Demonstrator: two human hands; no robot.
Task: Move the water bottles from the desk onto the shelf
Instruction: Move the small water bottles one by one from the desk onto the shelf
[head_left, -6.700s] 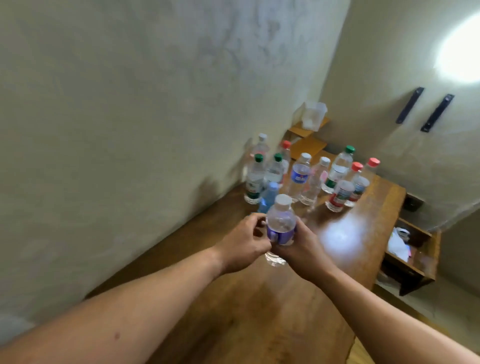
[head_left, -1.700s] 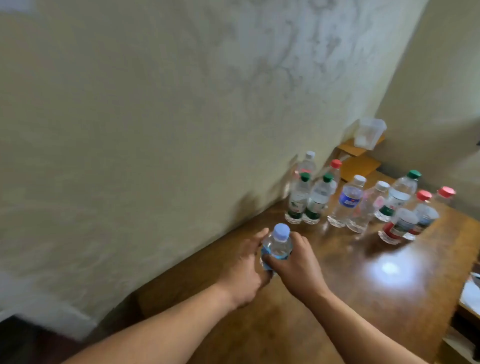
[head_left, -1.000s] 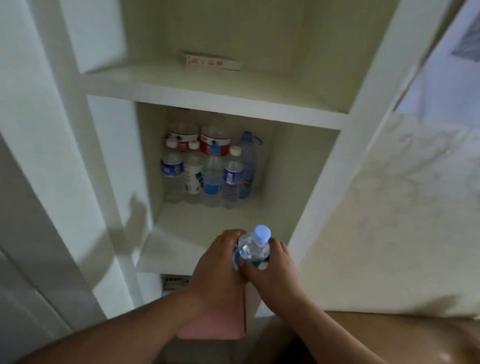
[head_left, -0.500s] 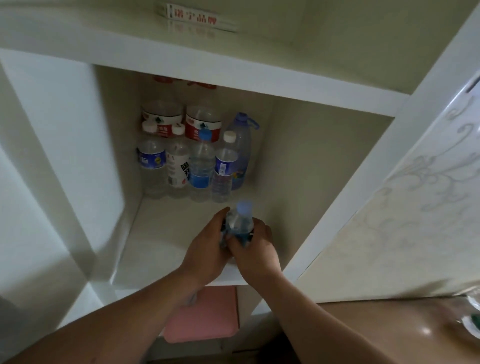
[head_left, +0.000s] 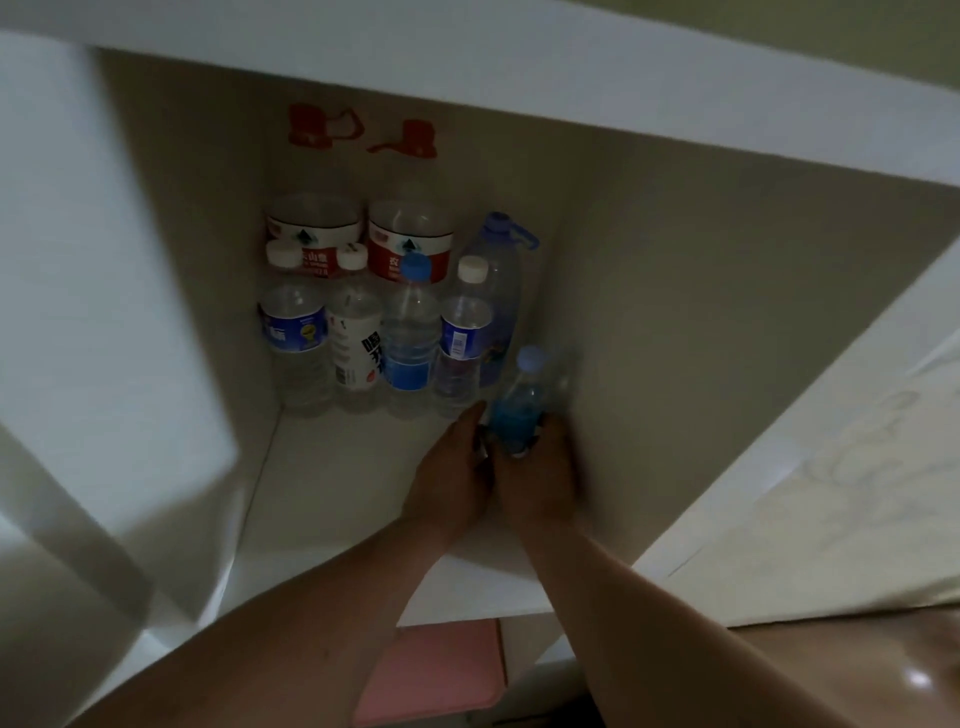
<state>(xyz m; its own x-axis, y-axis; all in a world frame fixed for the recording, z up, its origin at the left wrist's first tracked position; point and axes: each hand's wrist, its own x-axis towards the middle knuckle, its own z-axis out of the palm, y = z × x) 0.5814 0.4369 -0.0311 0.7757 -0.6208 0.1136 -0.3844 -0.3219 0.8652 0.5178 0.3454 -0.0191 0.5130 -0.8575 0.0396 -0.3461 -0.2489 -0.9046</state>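
A small water bottle (head_left: 521, 402) with a pale blue cap and blue label stands upright inside the white shelf compartment (head_left: 332, 478), near its right wall. My left hand (head_left: 457, 480) grips its lower left side and my right hand (head_left: 545, 475) grips its lower right side; its base is hidden behind my fingers. Just behind and to its left stands a row of several small bottles (head_left: 410, 338). Two large red-capped bottles (head_left: 358, 234) and a tall blue-capped bottle (head_left: 501, 270) stand at the back wall.
The shelf board above (head_left: 519, 67) roofs the compartment. A pink item (head_left: 431, 670) sits in the compartment below. The wooden desk corner (head_left: 883, 670) shows at the lower right, next to the patterned wall (head_left: 831, 493).
Both hands carried the blue-capped bottle from the desk to the shelf. Over the last second they pushed it deeper into the compartment, toward the row of bottles and the right wall.
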